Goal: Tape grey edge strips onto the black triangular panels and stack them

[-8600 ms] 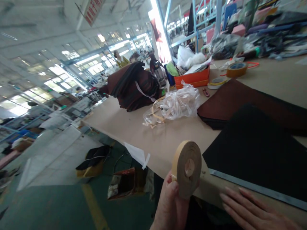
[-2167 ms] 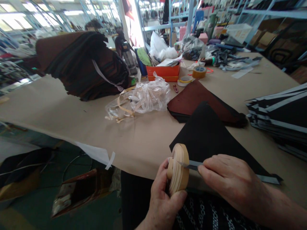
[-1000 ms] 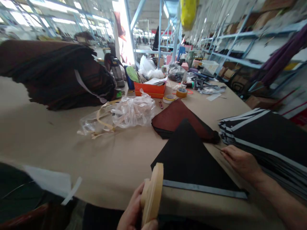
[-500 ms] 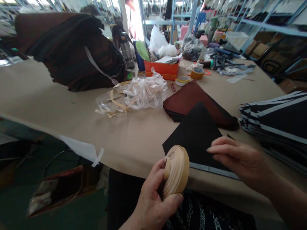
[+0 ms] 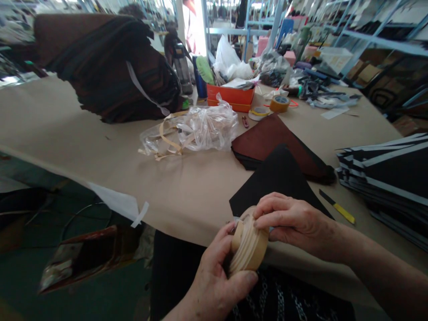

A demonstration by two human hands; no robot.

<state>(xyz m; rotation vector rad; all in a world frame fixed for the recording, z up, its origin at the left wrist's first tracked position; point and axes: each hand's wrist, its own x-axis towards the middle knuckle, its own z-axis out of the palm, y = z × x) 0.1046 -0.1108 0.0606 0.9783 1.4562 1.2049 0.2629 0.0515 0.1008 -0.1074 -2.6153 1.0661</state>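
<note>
My left hand [image 5: 219, 267] is closed around a roll of beige tape [image 5: 252, 252], held tilted at the table's front edge above my lap. My right hand [image 5: 290, 220] is also on the roll, its fingertips bent over the upper right rim and the thumb tucked below them. Just beyond the roll lies a black sheet [image 5: 267, 183], its near edge partly covered by my hands. A dark red-brown piece [image 5: 267, 138] rests behind it over darker layers. Right of my right hand is a utility knife [image 5: 337, 206] with a yellow handle.
A stack of black pieces with pale strips [image 5: 394, 169] is on the right. A clear plastic bag [image 5: 207, 127] lies mid-table. Behind are an orange box [image 5: 230, 98] and tape rolls [image 5: 279, 103]. A tall dark stack [image 5: 107, 67] stands at left. The table's front edge [image 5: 187, 240] is close.
My right hand has moved left, from above the black sheet onto the roll. The utility knife, mostly hidden before, now shows. My left hand keeps its hold, and the view has shifted slightly.
</note>
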